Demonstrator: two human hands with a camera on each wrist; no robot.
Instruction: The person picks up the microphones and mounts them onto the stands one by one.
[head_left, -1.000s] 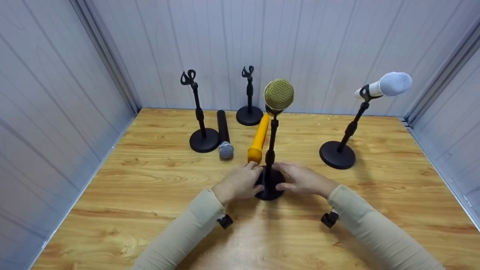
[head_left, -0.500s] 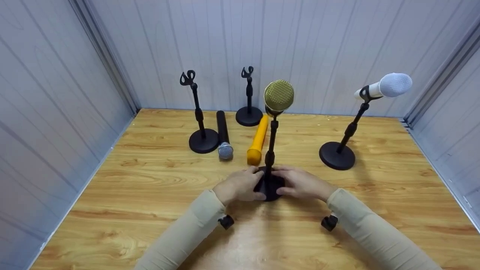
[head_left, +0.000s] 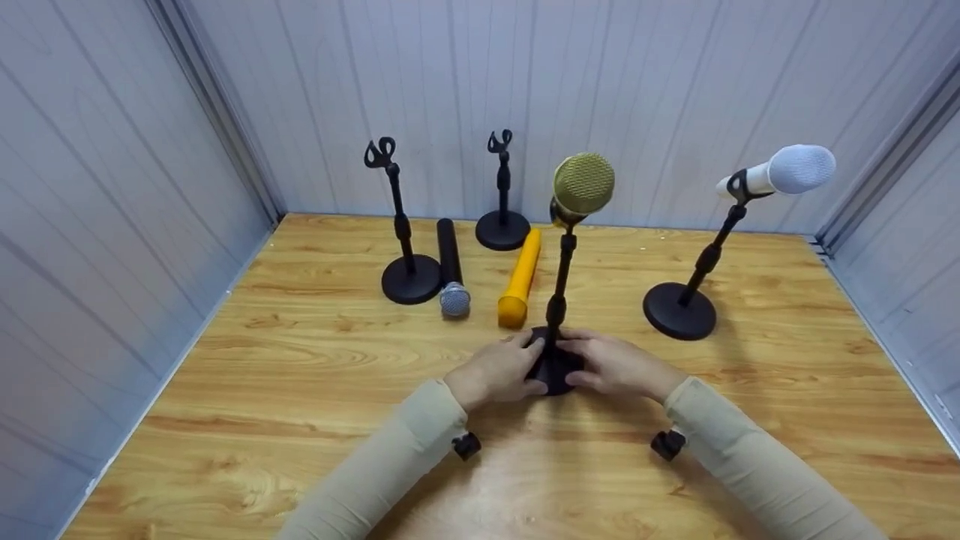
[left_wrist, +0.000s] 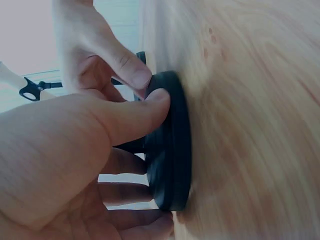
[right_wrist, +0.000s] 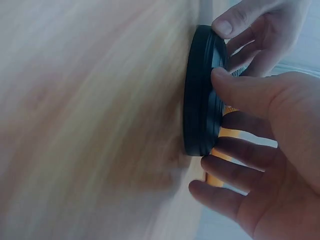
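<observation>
A gold-headed microphone (head_left: 584, 184) sits in the clip of a black desktop microphone stand (head_left: 562, 274), upright on the wooden table. My left hand (head_left: 501, 370) holds the left side of the stand's round base (head_left: 555, 375), and my right hand (head_left: 621, 365) holds the right side. In the left wrist view the left thumb (left_wrist: 159, 97) lies on the base (left_wrist: 167, 145), with fingers along its far edge. The right thumb (right_wrist: 220, 76) touches the base (right_wrist: 200, 95) in the right wrist view, fingers spread beside it. A yellow microphone (head_left: 519, 281) lies just beyond the left hand.
A black microphone (head_left: 450, 262) with a silver head lies beside a stand with a bare clip (head_left: 410, 279). Behind stands another bare-clip stand (head_left: 502, 229). At right, a white microphone (head_left: 799, 169) rests in its stand (head_left: 679, 311). Pale panel walls (head_left: 420, 97) border the table.
Both hands have moved slightly to the right, and the stand with the gold-headed microphone has shifted right with them. The left hand has come closer around the base. The view has shifted a little.
</observation>
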